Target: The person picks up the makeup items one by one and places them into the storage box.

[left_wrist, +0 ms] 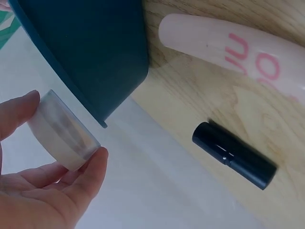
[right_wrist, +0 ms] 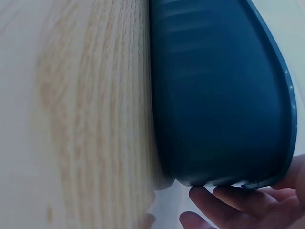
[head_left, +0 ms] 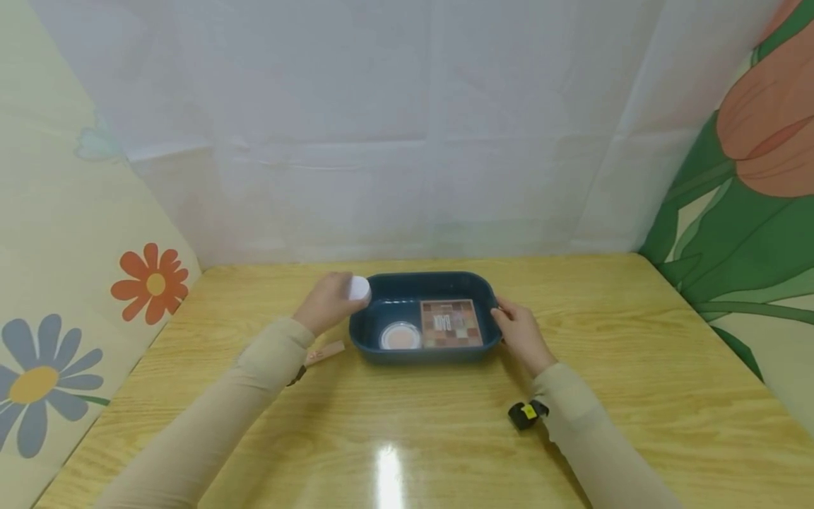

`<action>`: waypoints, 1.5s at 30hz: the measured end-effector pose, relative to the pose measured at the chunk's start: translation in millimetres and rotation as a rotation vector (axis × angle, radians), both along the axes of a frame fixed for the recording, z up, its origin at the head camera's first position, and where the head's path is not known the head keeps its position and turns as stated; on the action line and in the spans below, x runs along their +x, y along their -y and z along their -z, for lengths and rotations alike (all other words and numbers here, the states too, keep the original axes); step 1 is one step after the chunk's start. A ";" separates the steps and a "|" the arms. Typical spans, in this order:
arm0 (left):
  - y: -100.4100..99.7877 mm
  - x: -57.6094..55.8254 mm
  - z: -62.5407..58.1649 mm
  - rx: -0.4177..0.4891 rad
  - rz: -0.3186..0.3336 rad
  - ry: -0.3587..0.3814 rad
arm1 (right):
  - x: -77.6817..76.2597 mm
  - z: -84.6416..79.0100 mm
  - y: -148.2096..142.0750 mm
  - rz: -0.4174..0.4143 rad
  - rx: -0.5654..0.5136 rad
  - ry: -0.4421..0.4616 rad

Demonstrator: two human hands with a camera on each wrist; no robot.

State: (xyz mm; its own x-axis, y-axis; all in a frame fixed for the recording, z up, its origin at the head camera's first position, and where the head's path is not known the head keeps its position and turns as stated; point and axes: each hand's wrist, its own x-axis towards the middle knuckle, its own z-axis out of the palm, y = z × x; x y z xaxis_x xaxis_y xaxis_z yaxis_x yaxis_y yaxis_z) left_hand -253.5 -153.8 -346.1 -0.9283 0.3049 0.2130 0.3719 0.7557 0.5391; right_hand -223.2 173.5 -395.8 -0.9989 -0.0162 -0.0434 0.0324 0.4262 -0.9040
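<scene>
My left hand (head_left: 328, 302) pinches a small round white-topped case (head_left: 359, 288) between thumb and fingers, at the left rim of a dark blue plastic basin (head_left: 407, 357). In the left wrist view the case (left_wrist: 64, 131) is tilted, with a clear band and a pale band around its side, apart from the basin. My right hand (head_left: 521, 332) grips the basin's right end, thumb at the rim and fingers against the outer wall (right_wrist: 224, 95). Inside the basin lie a round clear-rimmed compact (head_left: 400, 336) and a square checkered palette (head_left: 451, 324).
Left of the basin, a pale pink tube (left_wrist: 228, 52) with pink lettering and a black lipstick-like cylinder (left_wrist: 233, 155) lie on the wood-grain table (head_left: 439, 431). The left forearm partly hides both in the head view. A white cloth (head_left: 407, 141) hangs behind the table.
</scene>
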 end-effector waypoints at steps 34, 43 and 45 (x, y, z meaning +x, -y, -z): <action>-33.0 -17.5 -11.7 -0.210 0.023 0.138 | 0.3 -1.0 -0.2 -0.009 0.003 -0.005; -39.6 -27.8 -8.4 -0.286 0.053 0.148 | 0.6 0.1 -1.0 -0.012 0.011 -0.027; -43.0 -27.7 -10.0 -0.296 0.047 0.173 | 0.9 0.0 -0.8 -0.014 0.012 -0.029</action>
State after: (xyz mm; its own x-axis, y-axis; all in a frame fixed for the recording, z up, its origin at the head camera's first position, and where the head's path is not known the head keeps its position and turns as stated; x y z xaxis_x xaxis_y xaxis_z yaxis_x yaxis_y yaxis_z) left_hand -281.2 -110.9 -336.2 -0.9263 0.3734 -0.0508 0.3323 0.8728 0.3576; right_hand -222.3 174.3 -395.8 -0.9995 -0.0295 -0.0145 0.0002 0.4369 -0.8995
